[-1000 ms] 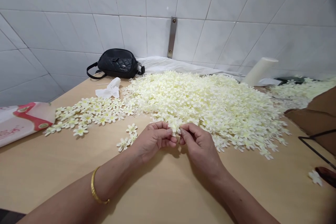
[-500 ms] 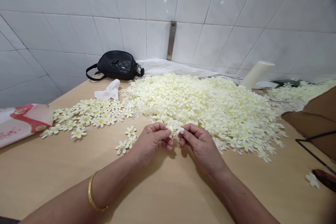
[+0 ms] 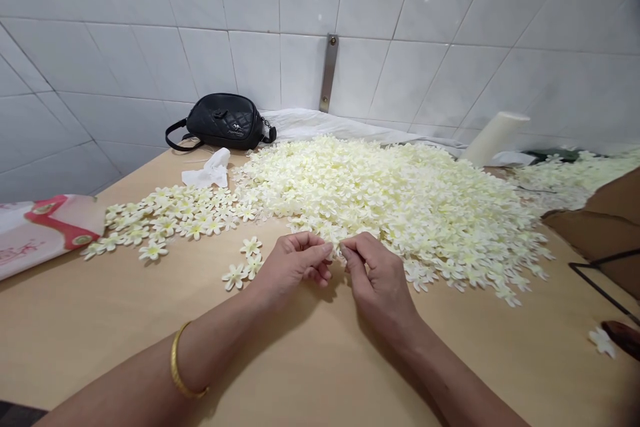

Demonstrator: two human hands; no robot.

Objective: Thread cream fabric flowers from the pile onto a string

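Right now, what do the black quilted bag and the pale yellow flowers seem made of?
Black quilted bag: probably leather or imitation leather, slightly glossy, judging by its soft sheen.
Pale yellow flowers: likely matte fabric, given their thin, repeated petal shapes, though foam is possible.

Pinched between the left hand and right hand, I make out pale petals, mostly hidden. Beyond them spreads a heap of creamy, yellow-tinged flowers; three blooms lie flat, star-shaped, near the left forearm.
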